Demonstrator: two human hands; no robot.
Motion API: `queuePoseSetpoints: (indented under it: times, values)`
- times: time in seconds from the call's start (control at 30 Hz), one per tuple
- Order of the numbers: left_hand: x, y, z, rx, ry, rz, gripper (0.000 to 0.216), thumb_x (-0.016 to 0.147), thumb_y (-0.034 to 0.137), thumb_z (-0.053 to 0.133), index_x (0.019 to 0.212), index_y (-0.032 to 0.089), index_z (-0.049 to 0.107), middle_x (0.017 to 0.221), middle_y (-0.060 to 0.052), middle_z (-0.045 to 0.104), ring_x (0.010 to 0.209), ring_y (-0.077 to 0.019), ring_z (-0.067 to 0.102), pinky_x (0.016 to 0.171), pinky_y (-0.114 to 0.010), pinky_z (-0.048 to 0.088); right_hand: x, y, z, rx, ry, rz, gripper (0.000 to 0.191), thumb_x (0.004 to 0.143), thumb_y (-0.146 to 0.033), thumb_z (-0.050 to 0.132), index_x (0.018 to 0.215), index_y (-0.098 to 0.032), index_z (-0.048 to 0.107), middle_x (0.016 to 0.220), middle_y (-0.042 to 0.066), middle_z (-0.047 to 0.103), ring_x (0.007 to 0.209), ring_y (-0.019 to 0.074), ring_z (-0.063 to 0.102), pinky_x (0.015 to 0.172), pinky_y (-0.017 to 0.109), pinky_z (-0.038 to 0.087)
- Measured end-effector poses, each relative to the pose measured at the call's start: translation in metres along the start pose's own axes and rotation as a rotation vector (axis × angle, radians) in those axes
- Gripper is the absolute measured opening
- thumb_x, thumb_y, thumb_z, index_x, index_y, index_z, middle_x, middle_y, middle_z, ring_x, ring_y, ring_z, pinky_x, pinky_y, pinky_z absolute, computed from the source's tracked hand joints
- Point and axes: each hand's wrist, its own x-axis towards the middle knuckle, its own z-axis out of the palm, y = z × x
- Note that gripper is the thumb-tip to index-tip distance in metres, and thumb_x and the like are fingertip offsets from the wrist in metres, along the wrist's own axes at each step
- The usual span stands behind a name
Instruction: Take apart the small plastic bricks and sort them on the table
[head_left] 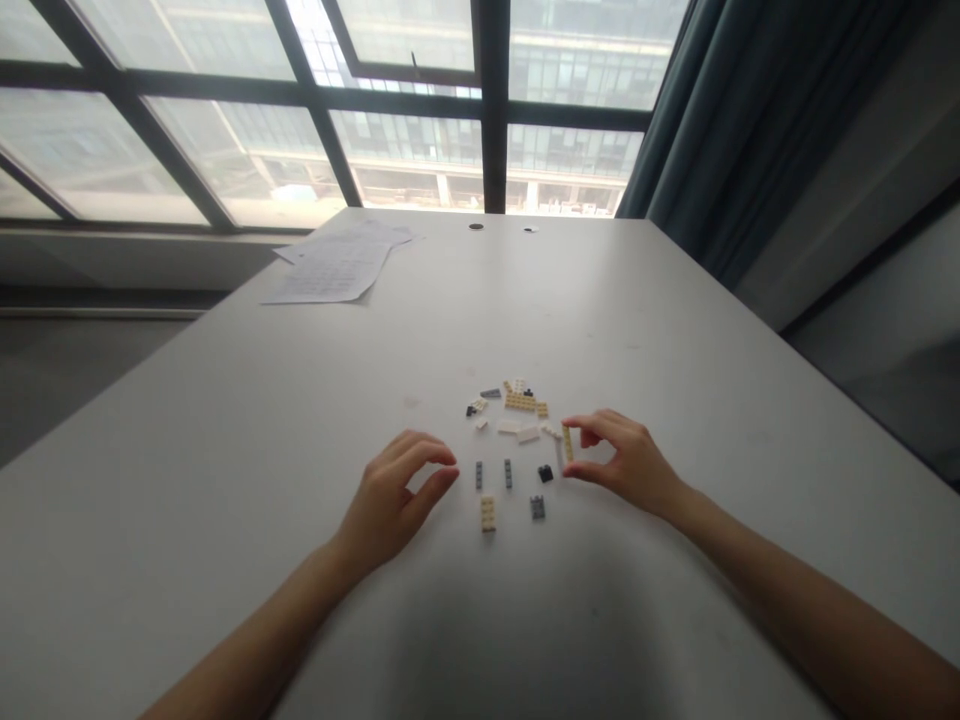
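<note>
My right hand (628, 462) has the tan strip (567, 442) pinched lengthwise, forefinger at its far end and thumb at its near end. The strip's long axis runs away from me, toward the window (420, 150), its far end leaning slightly left. It is at the right edge of the spread of pieces, just beside a small white piece (550, 431); I can't tell whether it touches the table (300, 420) or is lifted a little.

My left hand (391, 492) is on the other side of the pieces, thumb and forefinger curved toward each other with a narrow gap between their tips. Those tips point right, toward the left grey strip (479, 475), near but apart from it.

That one and the right grey strip (508, 473) lie nearly parallel, both pointing away from me, much as the piece I hold does. Nearer me, the tan plate (487, 513) also has its long side running away, and to its right sits a dark grey piece (537, 507), with a black piece (545, 473) just beyond. Farther off, a long tan plate (520, 402) lies crosswise among smaller bits. Papers (337, 265) rest at the far left.
</note>
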Motion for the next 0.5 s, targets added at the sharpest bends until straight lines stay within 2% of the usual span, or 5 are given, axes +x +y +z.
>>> queuePoseSetpoints:
  times: [0.1, 0.2, 0.5]
  values:
    - [-0.004, -0.004, 0.007, 0.018, -0.072, 0.074, 0.008, 0.089, 0.024, 0.056, 0.086, 0.018, 0.060, 0.085, -0.005, 0.064, 0.081, -0.0162, 0.058, 0.075, -0.028, 0.048, -0.008, 0.005, 0.005, -0.032, -0.102, 0.029, 0.045, 0.073, -0.047, 0.075, 0.107, -0.019, 0.067, 0.076, 0.002, 0.062, 0.073, 0.0179, 0.058, 0.068, 0.029, 0.047]
    - [-0.005, -0.009, 0.010, 0.024, -0.071, 0.073, 0.009, 0.090, 0.024, 0.054, 0.087, 0.018, 0.061, 0.086, -0.006, 0.064, 0.083, -0.0165, 0.058, 0.076, -0.028, 0.048, -0.014, 0.012, 0.011, -0.060, -0.171, 0.055, 0.044, 0.072, -0.045, 0.076, 0.107, -0.019, 0.067, 0.077, 0.003, 0.061, 0.073, 0.0180, 0.056, 0.069, 0.029, 0.046]
    - [-0.008, -0.020, 0.010, 0.037, -0.063, 0.005, 0.011, 0.089, 0.025, 0.054, 0.086, 0.019, 0.062, 0.087, -0.005, 0.064, 0.084, -0.0164, 0.059, 0.077, -0.028, 0.048, -0.015, 0.009, 0.015, -0.130, -0.200, 0.044, 0.047, 0.072, -0.047, 0.076, 0.108, -0.019, 0.068, 0.078, 0.003, 0.059, 0.074, 0.0194, 0.055, 0.075, 0.034, 0.045]
